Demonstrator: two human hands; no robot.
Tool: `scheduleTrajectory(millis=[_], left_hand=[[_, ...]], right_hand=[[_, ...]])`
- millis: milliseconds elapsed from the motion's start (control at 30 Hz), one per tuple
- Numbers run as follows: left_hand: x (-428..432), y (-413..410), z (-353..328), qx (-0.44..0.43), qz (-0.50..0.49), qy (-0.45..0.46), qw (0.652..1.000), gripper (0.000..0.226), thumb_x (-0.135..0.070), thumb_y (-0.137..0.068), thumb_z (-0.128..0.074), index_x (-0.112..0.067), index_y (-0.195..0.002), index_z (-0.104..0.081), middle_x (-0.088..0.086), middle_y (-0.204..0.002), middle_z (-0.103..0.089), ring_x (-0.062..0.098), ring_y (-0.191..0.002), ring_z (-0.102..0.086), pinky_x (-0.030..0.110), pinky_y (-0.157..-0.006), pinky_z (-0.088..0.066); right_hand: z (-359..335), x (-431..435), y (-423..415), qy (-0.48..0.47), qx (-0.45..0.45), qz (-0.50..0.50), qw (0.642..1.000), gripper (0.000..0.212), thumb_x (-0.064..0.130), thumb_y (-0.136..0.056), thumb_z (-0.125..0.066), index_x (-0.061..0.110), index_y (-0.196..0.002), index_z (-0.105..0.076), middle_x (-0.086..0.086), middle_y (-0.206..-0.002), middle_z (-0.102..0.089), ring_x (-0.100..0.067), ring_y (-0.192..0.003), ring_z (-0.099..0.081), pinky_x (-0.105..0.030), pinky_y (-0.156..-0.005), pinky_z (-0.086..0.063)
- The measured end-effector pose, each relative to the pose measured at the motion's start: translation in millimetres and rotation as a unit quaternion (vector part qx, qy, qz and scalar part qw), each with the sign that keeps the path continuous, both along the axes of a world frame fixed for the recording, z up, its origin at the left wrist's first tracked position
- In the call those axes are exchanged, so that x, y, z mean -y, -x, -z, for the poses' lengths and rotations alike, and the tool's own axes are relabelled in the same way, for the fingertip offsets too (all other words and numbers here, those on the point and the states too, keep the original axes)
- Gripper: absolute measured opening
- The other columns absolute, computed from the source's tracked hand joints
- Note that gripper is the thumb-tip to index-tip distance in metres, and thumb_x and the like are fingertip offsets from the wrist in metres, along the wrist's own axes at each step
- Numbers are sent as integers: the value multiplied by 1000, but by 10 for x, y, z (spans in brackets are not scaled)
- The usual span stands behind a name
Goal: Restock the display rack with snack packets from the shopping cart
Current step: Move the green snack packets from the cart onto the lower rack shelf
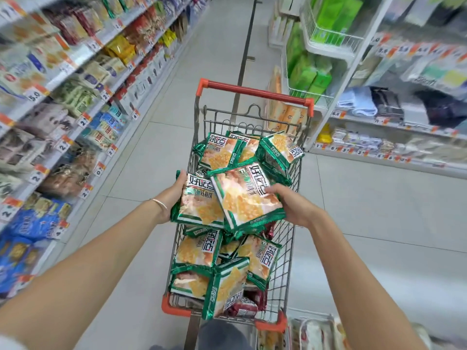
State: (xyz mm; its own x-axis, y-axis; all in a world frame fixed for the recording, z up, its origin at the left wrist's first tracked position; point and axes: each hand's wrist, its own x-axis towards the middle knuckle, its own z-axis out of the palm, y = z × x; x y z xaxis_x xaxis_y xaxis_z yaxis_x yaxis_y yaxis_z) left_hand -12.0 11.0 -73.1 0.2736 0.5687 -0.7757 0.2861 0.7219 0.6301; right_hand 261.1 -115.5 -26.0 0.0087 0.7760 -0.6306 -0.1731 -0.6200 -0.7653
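Left packet (199, 203) gripped at outer edge by left hand (171, 195); right packet (246, 195) pinched by right hand (293, 204), both held above shopping cart (285, 246).

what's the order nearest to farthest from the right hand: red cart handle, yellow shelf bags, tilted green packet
1. tilted green packet, in the right hand
2. red cart handle, ahead at cart's far end
3. yellow shelf bags, far left up the aisle

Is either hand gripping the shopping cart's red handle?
No: the left hand holds one green snack packet, the right hand holds a second packet, and the red handle at the far end of the cart is untouched.
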Motion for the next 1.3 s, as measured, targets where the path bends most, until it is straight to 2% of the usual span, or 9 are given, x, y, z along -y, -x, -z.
scheduleTrajectory(millis=[100,267,467,600,800,933,1133,1233,1300], left_hand=[[50,-43,-69,28,35,25,999,79,-83,-84,-35,-12,-85,-68,16,-91,-76,30,-77,-75,44,-72,-63],[77,-114,-107,41,66,37,996,80,-81,-86,-33,-10,-97,-67,17,-94,-76,30,-80,-76,41,-72,-62],[113,-65,-131,67,91,42,993,98,-87,-79,-35,-6,-127,-62,21,-116,-71,38,-107,-70,52,-94,-55],[191,-2,-285,75,204,31,976,103,-92,-65,-49,-16,-133,-55,16,-131,-65,35,-118,-64,48,-94,-53],[411,-17,-71,12,281,-74,957,146,-82,-42,-83,-35,-158,-7,9,-163,-26,34,-144,-36,64,-114,-30],[935,-107,-365,18,370,-99,924,132,-86,-46,-78,-37,-155,-24,4,-161,-32,33,-142,-39,66,-114,-27],[2034,-533,-697,90,509,-109,849,104,-74,-51,-84,-19,-135,-57,11,-128,-68,31,-114,-66,51,-104,-48],[2729,-661,-982,145,602,-107,778,72,-66,-50,-86,-19,-103,-79,11,-113,-74,24,-101,-70,41,-98,-52],[3157,-789,-1107,166,652,-120,730,75,-60,-54,-88,-16,-113,-75,9,-115,-74,25,-105,-70,39,-98,-53]], right_hand=[[11,-99,161,-61,38,-16,997,33,37,-90,-66,11,-109,-69,-3,-94,-72,-18,-87,-64,-35,-89,-48],[294,-255,532,-59,62,213,973,57,42,-72,-87,18,-116,-60,-11,-109,-72,-25,-87,-71,-47,-88,-58],[726,-319,627,43,1,165,985,141,90,-37,-76,35,-155,-21,-6,-152,-46,-31,-130,-54,-58,-106,-45],[1027,-166,543,41,-13,180,983,136,91,-40,-74,31,-154,-29,-1,-155,-44,-28,-128,-58,-60,-103,-47],[109,755,1205,-14,-32,248,968,73,69,-82,-63,13,-128,-60,-13,-113,-74,-30,-106,-71,-47,-102,-52],[-105,1510,1388,-30,-22,324,945,40,37,-87,-72,8,-113,-61,-13,-109,-74,-27,-93,-72,-39,-84,-58],[-349,2862,1541,-52,19,459,887,37,27,-91,-71,4,-118,-62,-12,-109,-73,-25,-89,-73,-32,-75,-61],[-468,3578,1540,-67,39,510,857,40,29,-89,-74,3,-117,-64,-13,-112,-73,-25,-91,-73,-31,-71,-60],[-533,4044,1491,-74,49,537,839,36,30,-90,-73,5,-114,-64,-11,-105,-74,-24,-88,-73,-31,-73,-60]])
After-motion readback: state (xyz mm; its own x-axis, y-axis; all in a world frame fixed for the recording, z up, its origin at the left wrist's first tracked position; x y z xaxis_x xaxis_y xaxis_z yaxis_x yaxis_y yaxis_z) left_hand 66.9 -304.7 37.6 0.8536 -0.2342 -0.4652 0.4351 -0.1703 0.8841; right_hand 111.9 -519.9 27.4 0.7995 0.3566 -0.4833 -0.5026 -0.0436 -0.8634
